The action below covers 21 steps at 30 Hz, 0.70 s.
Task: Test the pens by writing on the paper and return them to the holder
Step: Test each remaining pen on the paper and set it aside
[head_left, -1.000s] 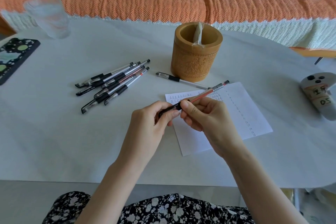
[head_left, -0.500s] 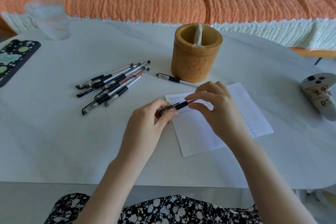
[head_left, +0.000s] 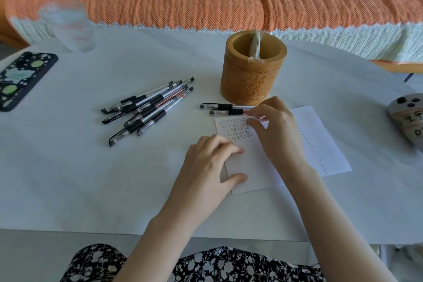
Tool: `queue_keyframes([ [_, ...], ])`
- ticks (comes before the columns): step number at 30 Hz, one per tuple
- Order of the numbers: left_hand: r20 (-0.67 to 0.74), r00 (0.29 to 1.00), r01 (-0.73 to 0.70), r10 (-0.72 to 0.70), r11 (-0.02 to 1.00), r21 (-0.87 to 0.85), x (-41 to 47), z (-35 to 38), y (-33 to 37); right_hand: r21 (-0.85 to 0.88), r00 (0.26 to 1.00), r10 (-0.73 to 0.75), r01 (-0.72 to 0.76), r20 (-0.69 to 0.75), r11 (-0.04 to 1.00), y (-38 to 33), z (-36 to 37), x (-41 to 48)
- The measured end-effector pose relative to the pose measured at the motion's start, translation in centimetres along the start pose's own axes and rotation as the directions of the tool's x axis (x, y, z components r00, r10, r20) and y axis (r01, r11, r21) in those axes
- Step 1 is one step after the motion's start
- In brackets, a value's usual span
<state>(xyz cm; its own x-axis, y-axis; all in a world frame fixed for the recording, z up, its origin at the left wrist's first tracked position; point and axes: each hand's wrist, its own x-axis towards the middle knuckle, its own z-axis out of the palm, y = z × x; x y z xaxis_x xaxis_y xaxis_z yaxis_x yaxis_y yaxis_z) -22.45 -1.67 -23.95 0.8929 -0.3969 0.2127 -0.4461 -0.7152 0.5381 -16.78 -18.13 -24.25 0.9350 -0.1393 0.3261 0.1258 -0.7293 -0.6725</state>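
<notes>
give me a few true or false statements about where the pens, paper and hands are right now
1. The bamboo holder stands upright on the table. True.
2. Two capped pens lie side by side just left of the right hand. True.
3. The left hand holds a pen. False: it rests empty on the paper.
4. The pen pile is inside the holder. False: it lies on the table, left of it.
5. The paper is blank. False: it shows rows of marks.

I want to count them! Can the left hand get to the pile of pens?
Probably yes. The left hand rests empty on the paper, and only bare table lies between it and the pile of pens.
</notes>
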Motion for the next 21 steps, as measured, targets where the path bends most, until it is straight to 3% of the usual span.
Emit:
queue_keyframes([
  [6,0.022,1.000,-0.007,0.008,0.999,-0.048,-0.2,0.0,-0.1,-0.117,0.998,-0.054,0.051,-0.026,0.992,0.1,0.0,-0.5],
  [11,-0.066,0.997,0.030,-0.034,0.998,-0.062,0.2,-0.9,-1.0,-0.066,0.997,-0.072,0.070,-0.036,0.995,-0.2,-0.4,-1.1],
  [16,-0.335,0.916,0.236,-0.223,0.972,-0.001,1.0,-3.1,-4.3,0.050,0.997,-0.078,0.077,0.024,0.996,-1.0,-0.2,-2.3],
  [21,-0.383,0.854,0.372,-0.353,0.928,-0.026,0.7,-3.9,-6.1,0.136,0.994,-0.105,0.099,0.037,0.986,-1.9,-0.4,-2.6],
])
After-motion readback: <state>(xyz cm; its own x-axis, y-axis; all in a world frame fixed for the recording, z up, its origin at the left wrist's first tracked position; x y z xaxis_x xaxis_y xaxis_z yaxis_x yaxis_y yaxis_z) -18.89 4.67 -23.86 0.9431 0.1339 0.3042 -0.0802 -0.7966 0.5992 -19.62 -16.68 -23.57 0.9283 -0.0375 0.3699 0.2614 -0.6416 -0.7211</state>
